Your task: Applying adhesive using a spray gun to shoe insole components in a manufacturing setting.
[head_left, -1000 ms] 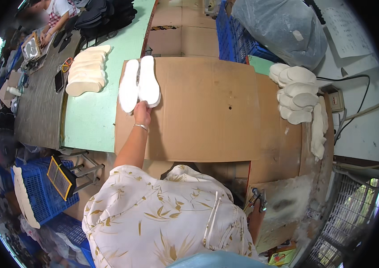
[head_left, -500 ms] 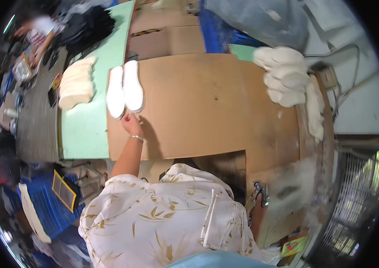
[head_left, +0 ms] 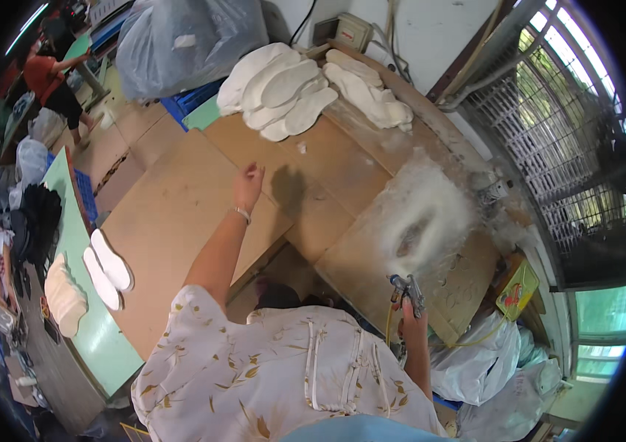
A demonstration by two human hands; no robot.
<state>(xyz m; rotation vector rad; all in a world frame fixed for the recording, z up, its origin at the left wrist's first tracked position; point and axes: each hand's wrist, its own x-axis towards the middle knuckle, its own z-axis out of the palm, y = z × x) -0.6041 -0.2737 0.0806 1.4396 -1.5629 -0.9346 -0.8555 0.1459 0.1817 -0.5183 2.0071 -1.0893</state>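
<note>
My left hand (head_left: 251,183) is over the brown cardboard (head_left: 180,199), its fingers loosely bent and apart with nothing in them. It is nearest to a heap of cream-white insoles (head_left: 276,88) lying beyond it at the cardboard's far edge. In my right hand (head_left: 411,324) is a metal spray gun (head_left: 410,293) with a thin yellow hose, fingers wrapped round its grip. The gun's head is at the near edge of a board patch coated with white residue (head_left: 438,214). Two white insoles (head_left: 110,264) lie side by side at the left of the cardboard.
A cream insole stack (head_left: 66,295) sits on the green tabletop (head_left: 110,353). More insoles (head_left: 368,92) lie by the wall. Plastic bags (head_left: 478,357) and a yellow-green package (head_left: 518,289) are at the right. A person in red (head_left: 44,77) stands far left.
My view has swung to the right. My left hand has left the two white insoles and moved right toward the heap. My right hand has raised the spray gun beside the coated patch.
</note>
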